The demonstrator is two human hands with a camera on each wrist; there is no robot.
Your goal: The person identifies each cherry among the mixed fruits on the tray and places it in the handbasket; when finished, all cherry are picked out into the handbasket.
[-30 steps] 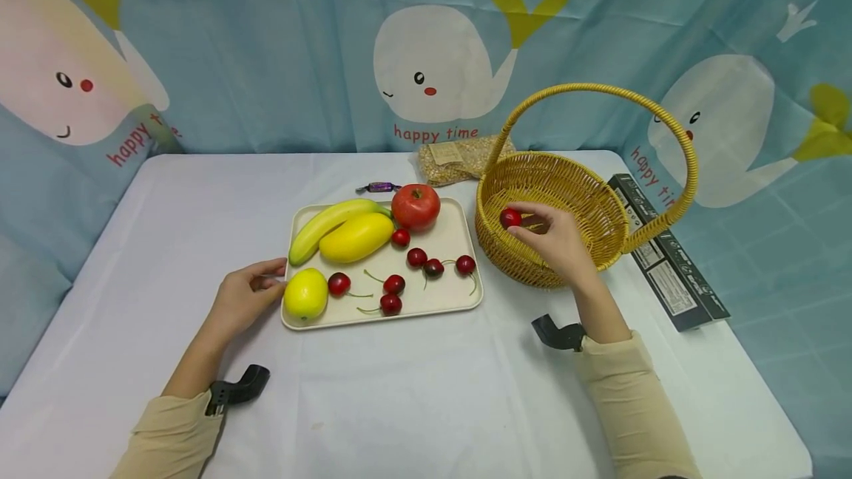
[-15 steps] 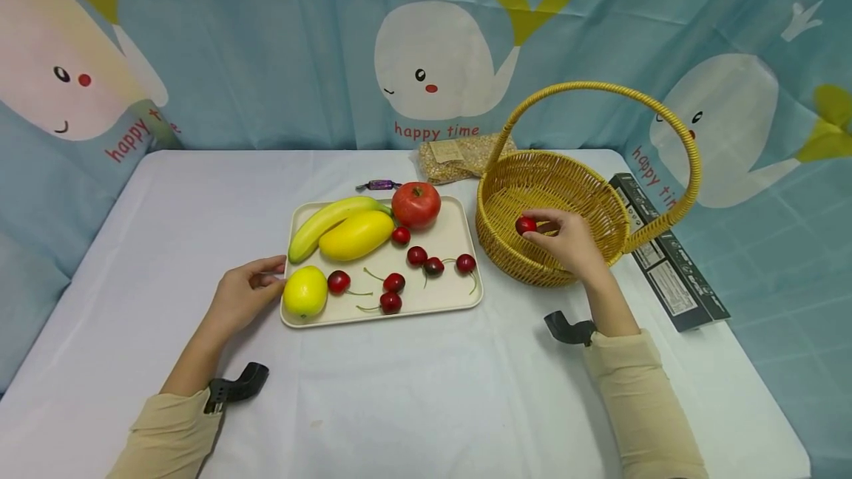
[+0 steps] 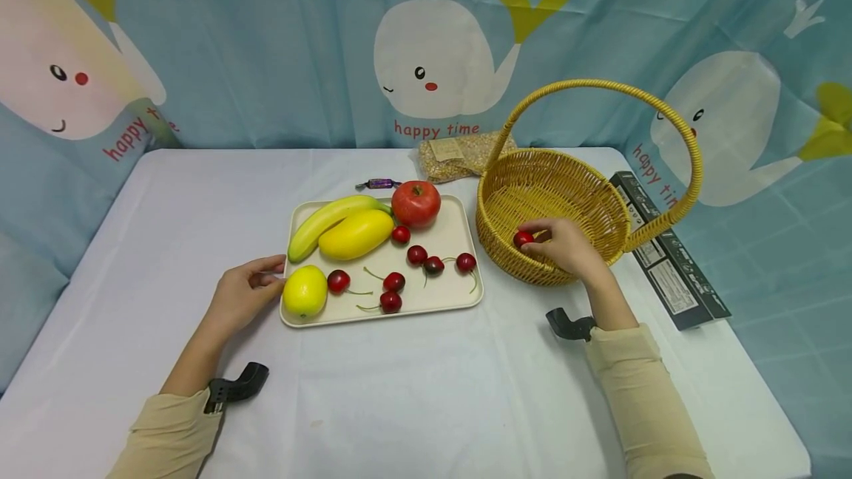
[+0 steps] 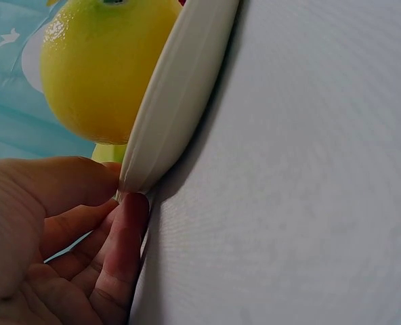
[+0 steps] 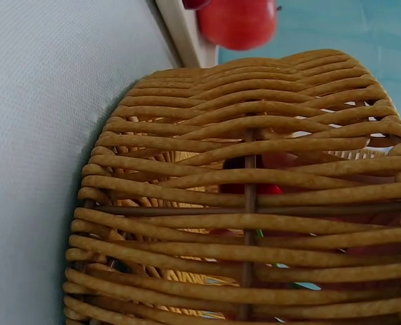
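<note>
The right hand [image 3: 562, 246] reaches into the wicker basket [image 3: 507, 259] with a red cherry [image 3: 523, 239] pinched between thumb and fingers; the fruit sits inside the basket's opening, near the wall facing the tray, though whether it touches the woven floor cannot be told. In the right wrist view the weave covers most of that hand, with dark red showing through the gaps. The left hand [image 3: 242, 298] grips the left edge of the cream tray [image 3: 429, 300] — thumb at the rim, a finger against its underside, as the left wrist view shows. Just beside those fingers, in the tray's near left corner, rests a yellow lemon [image 3: 305, 291]. Behind it a banana [image 3: 333, 220] lies along a yellow mango [image 3: 357, 236], and a large red fruit [image 3: 416, 204] stands at the far edge. Seven loose cherries [image 3: 390, 302] are scattered over the tray, several with thin green stems. Beyond the tray lie a purple-wrapped candy [image 3: 378, 184] and a clear bag of grain [image 3: 459, 157], the bag close to the basket. A long dark box [image 3: 699, 294] lies to the basket's right on the white tablecloth [image 3: 373, 398] — a blue curtain [image 3: 299, 43] printed with whales hangs behind everything.
</note>
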